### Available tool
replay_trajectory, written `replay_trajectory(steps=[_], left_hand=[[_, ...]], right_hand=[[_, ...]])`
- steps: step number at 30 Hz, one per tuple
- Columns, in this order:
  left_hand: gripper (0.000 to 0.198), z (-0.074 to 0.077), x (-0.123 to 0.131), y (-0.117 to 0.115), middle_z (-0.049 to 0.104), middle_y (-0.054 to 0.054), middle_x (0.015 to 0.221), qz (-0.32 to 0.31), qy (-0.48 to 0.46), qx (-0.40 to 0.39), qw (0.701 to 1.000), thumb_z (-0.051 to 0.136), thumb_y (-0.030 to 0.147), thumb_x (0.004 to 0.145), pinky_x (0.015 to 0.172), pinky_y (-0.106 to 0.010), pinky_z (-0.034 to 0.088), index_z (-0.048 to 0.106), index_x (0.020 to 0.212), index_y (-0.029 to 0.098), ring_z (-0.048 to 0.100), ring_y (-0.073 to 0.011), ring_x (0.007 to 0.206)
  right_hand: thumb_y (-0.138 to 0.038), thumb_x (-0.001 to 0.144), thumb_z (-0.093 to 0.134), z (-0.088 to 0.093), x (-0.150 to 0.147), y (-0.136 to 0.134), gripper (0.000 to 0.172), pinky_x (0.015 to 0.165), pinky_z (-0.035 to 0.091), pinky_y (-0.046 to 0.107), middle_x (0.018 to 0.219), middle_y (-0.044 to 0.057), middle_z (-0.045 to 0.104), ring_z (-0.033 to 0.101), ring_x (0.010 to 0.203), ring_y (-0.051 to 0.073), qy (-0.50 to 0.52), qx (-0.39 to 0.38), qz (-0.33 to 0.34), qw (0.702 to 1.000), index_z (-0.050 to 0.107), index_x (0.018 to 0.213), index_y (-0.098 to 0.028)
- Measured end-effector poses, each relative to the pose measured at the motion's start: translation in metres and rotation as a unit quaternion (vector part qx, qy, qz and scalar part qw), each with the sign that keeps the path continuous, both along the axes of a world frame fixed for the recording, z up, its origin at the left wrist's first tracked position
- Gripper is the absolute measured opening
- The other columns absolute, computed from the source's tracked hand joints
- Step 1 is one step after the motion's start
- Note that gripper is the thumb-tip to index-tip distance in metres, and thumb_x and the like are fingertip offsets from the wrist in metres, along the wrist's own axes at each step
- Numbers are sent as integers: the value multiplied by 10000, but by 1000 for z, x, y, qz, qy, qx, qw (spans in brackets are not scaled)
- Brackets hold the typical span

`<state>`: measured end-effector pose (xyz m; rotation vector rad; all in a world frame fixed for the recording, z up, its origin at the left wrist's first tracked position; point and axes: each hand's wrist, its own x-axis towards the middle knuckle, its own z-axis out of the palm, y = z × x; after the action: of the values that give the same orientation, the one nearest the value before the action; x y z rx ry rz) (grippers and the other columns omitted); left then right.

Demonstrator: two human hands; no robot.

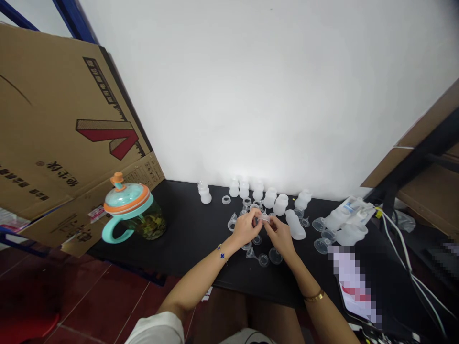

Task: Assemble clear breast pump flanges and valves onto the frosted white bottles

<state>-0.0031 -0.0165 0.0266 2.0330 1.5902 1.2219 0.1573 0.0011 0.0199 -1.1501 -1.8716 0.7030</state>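
My left hand (246, 227) and my right hand (278, 234) meet over the black table (186, 234), fingers pinched together on one small clear plastic ring part (263, 219). Around them lie several small clear caps and rings (263, 259). A row of white translucent bottles (270, 197) stands behind my hands by the wall, and one bottle (295, 224) lies on its side right of my right hand. A lone bottle (204, 193) stands further left.
A teal-and-orange lidded jug (133, 210) with leaves inside stands at the table's left end, beside a large leaning cardboard box (60, 134). More clear parts and a plastic bag (346, 222) sit at right, near white cables (405, 253) and a blurred sheet (353, 282).
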Motion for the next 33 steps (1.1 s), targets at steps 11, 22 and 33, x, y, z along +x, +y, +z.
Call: replay_trajectory(steps=[11,22,33], left_hand=[[200,1,0,0,644,24,747,0,0,6,1000,557,229,858,636,-258,449,565,1058,228,587,-147,616],[194,1,0,0,646,26,761,2,4,-1,1000,551,241,865,644,-258,451,563,1058,232,588,-147,618],[182,0,0,1,601,39,683,4,7,7,1000,557,255,866,624,-255,426,560,1046,223,578,-148,601]], right_hand=[[-474,930,500,0,1,0,307,520,370,242,615,-27,514,495,555,151,1,-6,-1,1000,641,870,-209],[-503,928,492,2,0,-1,341,508,373,240,604,-22,507,493,558,155,-6,-1,-7,1000,641,845,-207],[-523,931,493,1,0,-1,357,513,377,242,598,-27,500,494,545,153,-6,-9,-9,1000,641,851,-208]])
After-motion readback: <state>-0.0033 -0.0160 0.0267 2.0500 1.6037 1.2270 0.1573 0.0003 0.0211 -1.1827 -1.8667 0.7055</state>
